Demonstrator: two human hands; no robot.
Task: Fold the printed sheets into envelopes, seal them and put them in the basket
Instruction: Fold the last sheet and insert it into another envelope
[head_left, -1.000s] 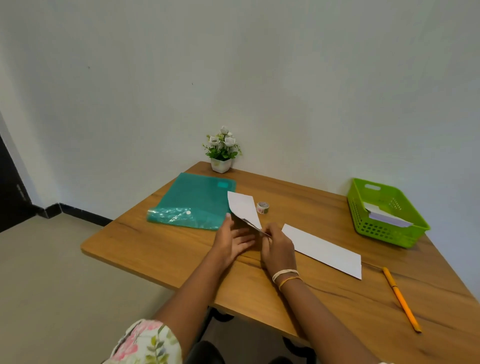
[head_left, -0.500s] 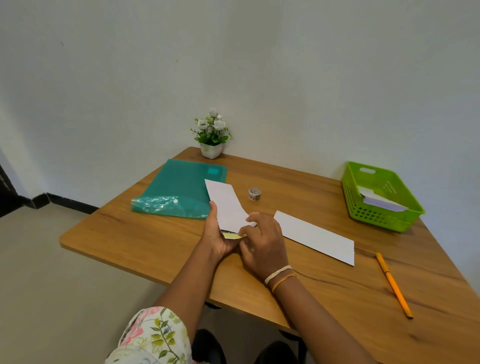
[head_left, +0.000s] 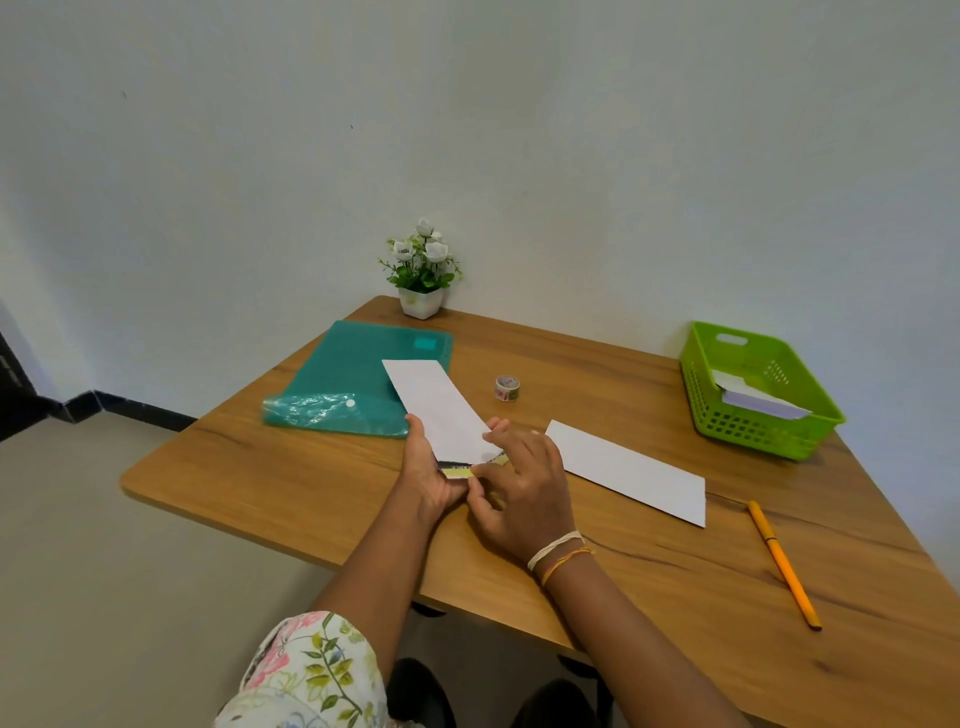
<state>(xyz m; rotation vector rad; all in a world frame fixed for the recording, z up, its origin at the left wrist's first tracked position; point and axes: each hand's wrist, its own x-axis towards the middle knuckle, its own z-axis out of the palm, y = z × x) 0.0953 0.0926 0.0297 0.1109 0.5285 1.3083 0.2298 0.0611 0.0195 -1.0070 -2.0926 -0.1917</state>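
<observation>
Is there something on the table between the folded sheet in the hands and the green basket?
Yes: a second white sheet lies flat between the folded sheet and the green basket. The tape roll stands farther back. Both are low, so a lifted sheet should pass over.

Wood, paper and plastic on a matt tabletop

The tabletop (head_left: 649, 587) is smooth grained wood; the sheets (head_left: 631, 470) are matt white paper; the green basket (head_left: 748, 431) is perforated plastic; the teal folder (head_left: 358, 379) is glossy, crinkled plastic.

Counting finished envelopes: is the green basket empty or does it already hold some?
Not empty: the green basket holds white folded paper leaning against its near wall; how many, cannot tell.
</observation>
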